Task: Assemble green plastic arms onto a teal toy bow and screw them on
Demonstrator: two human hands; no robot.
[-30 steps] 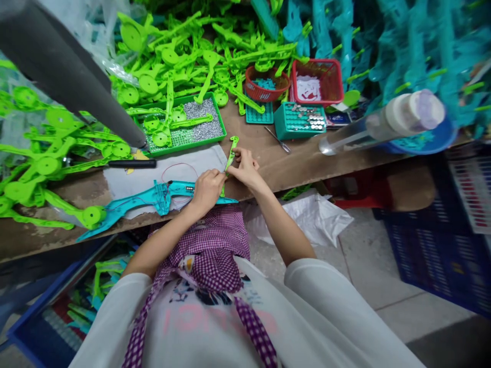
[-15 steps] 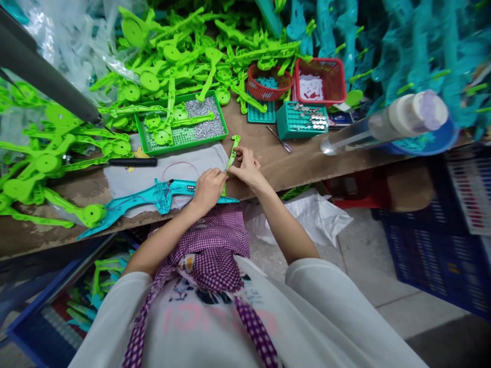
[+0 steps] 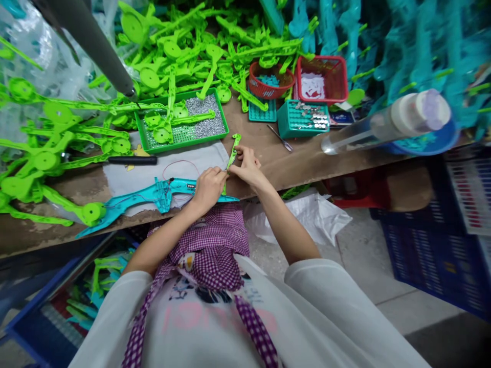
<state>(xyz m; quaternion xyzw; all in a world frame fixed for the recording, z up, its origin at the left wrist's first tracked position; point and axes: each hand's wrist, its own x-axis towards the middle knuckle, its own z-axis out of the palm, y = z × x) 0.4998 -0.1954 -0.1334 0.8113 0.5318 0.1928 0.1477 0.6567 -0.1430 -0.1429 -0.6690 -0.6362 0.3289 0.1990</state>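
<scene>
My left hand [image 3: 210, 187] is closed at the right part of a blue bow-shaped plastic shell [image 3: 134, 200], its fingers pressed together around the lower part of a slim green plastic piece [image 3: 235, 143]. My right hand [image 3: 247, 166] pinches the same green piece from the right with thumb and fingers. That piece stands across the shell's right end, its top sticking up past my hands and its bottom showing below. What lies between my fingertips is hidden. A thin red wire [image 3: 180, 161] loops up from the shell, where a small metal contact [image 3: 191, 186] shows.
A green tray [image 3: 183, 149] of small metal screws stands behind the cloth [image 3: 138, 145]. Beyond it are piled green parts [image 3: 172, 48]. A grey rod-like tool [image 3: 99, 51] hangs upper left. Red baskets [image 3: 322, 59], a teal box [image 3: 284, 125] and a clear bottle [image 3: 368, 133] stand right.
The grey rod-like tool at the upper left has swung to the right and upward. Both hands and the blue shell stay nearly where they were.
</scene>
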